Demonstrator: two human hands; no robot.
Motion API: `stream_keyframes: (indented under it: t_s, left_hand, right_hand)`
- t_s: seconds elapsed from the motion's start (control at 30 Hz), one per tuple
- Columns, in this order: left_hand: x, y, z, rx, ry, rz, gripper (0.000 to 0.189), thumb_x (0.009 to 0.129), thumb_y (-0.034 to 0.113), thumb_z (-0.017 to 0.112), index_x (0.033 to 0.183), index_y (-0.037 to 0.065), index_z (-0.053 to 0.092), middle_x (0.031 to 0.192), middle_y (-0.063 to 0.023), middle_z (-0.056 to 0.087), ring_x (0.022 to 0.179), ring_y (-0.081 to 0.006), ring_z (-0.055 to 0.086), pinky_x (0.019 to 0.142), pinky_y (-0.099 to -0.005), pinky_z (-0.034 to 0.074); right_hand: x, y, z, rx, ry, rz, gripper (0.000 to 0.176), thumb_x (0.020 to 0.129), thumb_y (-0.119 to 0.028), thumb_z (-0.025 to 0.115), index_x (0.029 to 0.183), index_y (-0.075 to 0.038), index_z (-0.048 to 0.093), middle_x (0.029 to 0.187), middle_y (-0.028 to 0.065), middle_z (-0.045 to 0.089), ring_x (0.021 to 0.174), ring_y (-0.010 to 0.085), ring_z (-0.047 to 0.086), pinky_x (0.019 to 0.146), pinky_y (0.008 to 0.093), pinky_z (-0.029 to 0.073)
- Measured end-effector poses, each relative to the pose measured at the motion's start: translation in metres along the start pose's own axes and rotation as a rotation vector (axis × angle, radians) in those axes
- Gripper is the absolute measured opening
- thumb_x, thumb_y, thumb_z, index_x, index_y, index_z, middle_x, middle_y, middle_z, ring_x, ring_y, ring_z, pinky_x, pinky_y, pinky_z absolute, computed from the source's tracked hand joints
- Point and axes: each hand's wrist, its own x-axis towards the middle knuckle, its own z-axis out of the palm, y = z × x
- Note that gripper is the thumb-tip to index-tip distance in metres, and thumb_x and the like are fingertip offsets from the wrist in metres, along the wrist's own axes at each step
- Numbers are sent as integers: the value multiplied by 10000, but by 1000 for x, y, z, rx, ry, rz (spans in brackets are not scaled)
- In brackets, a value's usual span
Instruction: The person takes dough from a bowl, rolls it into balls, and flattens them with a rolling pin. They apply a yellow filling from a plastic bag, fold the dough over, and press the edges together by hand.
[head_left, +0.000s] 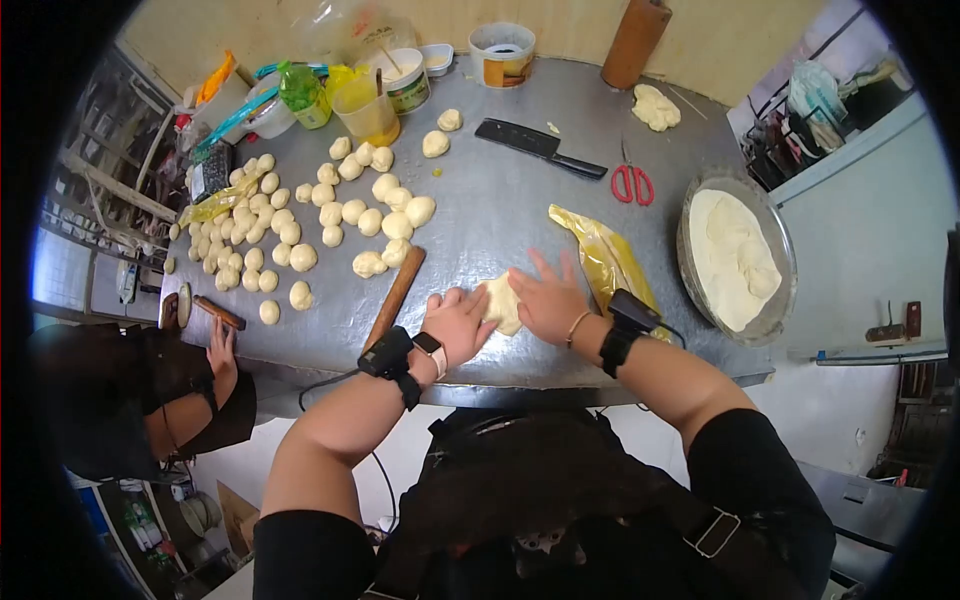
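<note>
My left hand (457,322) and my right hand (549,297) lie flat, fingers spread, on either side of a pale piece of dough (502,301) on the grey metal table (500,200). Both palms press against it near the table's front edge. A wooden rolling pin (395,296) lies just left of my left hand. A yellow plastic bag (603,258) lies right behind my right hand.
Several dough balls (300,225) cover the table's left half. A metal bowl of dough (737,256) sits at the right. A black cleaver (540,147), red scissors (632,183), jars and bottles (360,95) stand at the back. Another person (150,395) works at the left edge.
</note>
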Motion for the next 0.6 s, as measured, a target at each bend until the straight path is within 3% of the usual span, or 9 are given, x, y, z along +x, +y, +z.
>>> stream_keyframes:
  t_s: [0.03, 0.1, 0.13, 0.23, 0.3, 0.4, 0.53, 0.57, 0.6]
  left_hand:
    - [-3, -5, 11, -4, 20, 30, 453, 884, 351, 557, 1259, 97, 572, 1343, -50, 550, 1002, -229, 533, 793, -439, 380]
    - [-1, -29, 35, 8, 76, 98, 458, 884, 354, 557, 1260, 93, 570, 1342, -53, 550, 1002, -232, 531, 796, -439, 377]
    - [9, -25, 15, 60, -98, 46, 477, 885, 346, 559, 1287, 88, 551, 1364, -54, 532, 1007, -233, 529, 798, -430, 381]
    - [11, -29, 6, 25, 22, 116, 461, 884, 332, 565, 1276, 90, 561, 1369, -41, 528, 1031, -228, 521, 792, -418, 389]
    - [8, -51, 28, 10, 74, 182, 447, 888, 337, 571, 1253, 80, 581, 1346, -39, 545, 1042, -223, 522, 786, -418, 398]
    - [24, -40, -7, 87, -41, 214, 439, 893, 312, 570, 1269, 85, 568, 1349, -35, 542, 1031, -218, 525, 788, -406, 399]
    - [29, -61, 14, 82, -52, 261, 380, 916, 287, 531, 1238, 96, 594, 1311, -23, 571, 1030, -214, 515, 796, -388, 396]
    - [43, -54, -10, 60, -234, 193, 408, 909, 280, 531, 1275, 102, 562, 1325, -24, 565, 999, -219, 518, 777, -400, 391]
    - [41, -50, -19, 118, -61, 235, 418, 905, 295, 541, 1270, 94, 566, 1296, -25, 585, 988, -225, 528, 774, -401, 397]
  right_hand:
    - [-4, -2, 6, -6, 76, -21, 473, 846, -237, 493, 1286, -77, 561, 1399, 16, 480, 1393, 296, 281, 1097, 645, 131]
    - [4, 2, 2, -29, 33, 7, 464, 854, -225, 478, 1288, -81, 561, 1406, 15, 475, 1382, 304, 303, 1094, 649, 134]
    - [-1, -3, 1, -30, -7, 20, 460, 859, -220, 470, 1289, -83, 560, 1410, 15, 472, 1376, 308, 314, 1092, 651, 135]
    - [4, 2, 10, -85, 101, -23, 459, 850, -219, 473, 1280, -86, 566, 1391, 16, 484, 1374, 313, 316, 1088, 658, 138]
    - [22, 11, -6, -111, -7, -32, 464, 838, -217, 480, 1276, -91, 570, 1396, 17, 481, 1375, 309, 310, 1085, 661, 143]
    - [19, 11, -2, -68, -36, -47, 456, 829, -210, 484, 1260, -96, 581, 1386, 19, 487, 1373, 305, 308, 1075, 666, 155]
    - [19, 21, -2, -128, 8, -121, 441, 834, -189, 477, 1251, -101, 589, 1406, 13, 476, 1382, 303, 299, 1083, 658, 151]
    - [15, 10, -10, -95, -59, -84, 434, 835, -185, 475, 1243, -101, 595, 1404, 8, 478, 1389, 300, 289, 1089, 652, 147]
    - [19, 3, -32, -73, -121, -54, 427, 836, -181, 473, 1235, -102, 601, 1402, 2, 480, 1396, 298, 280, 1095, 647, 142]
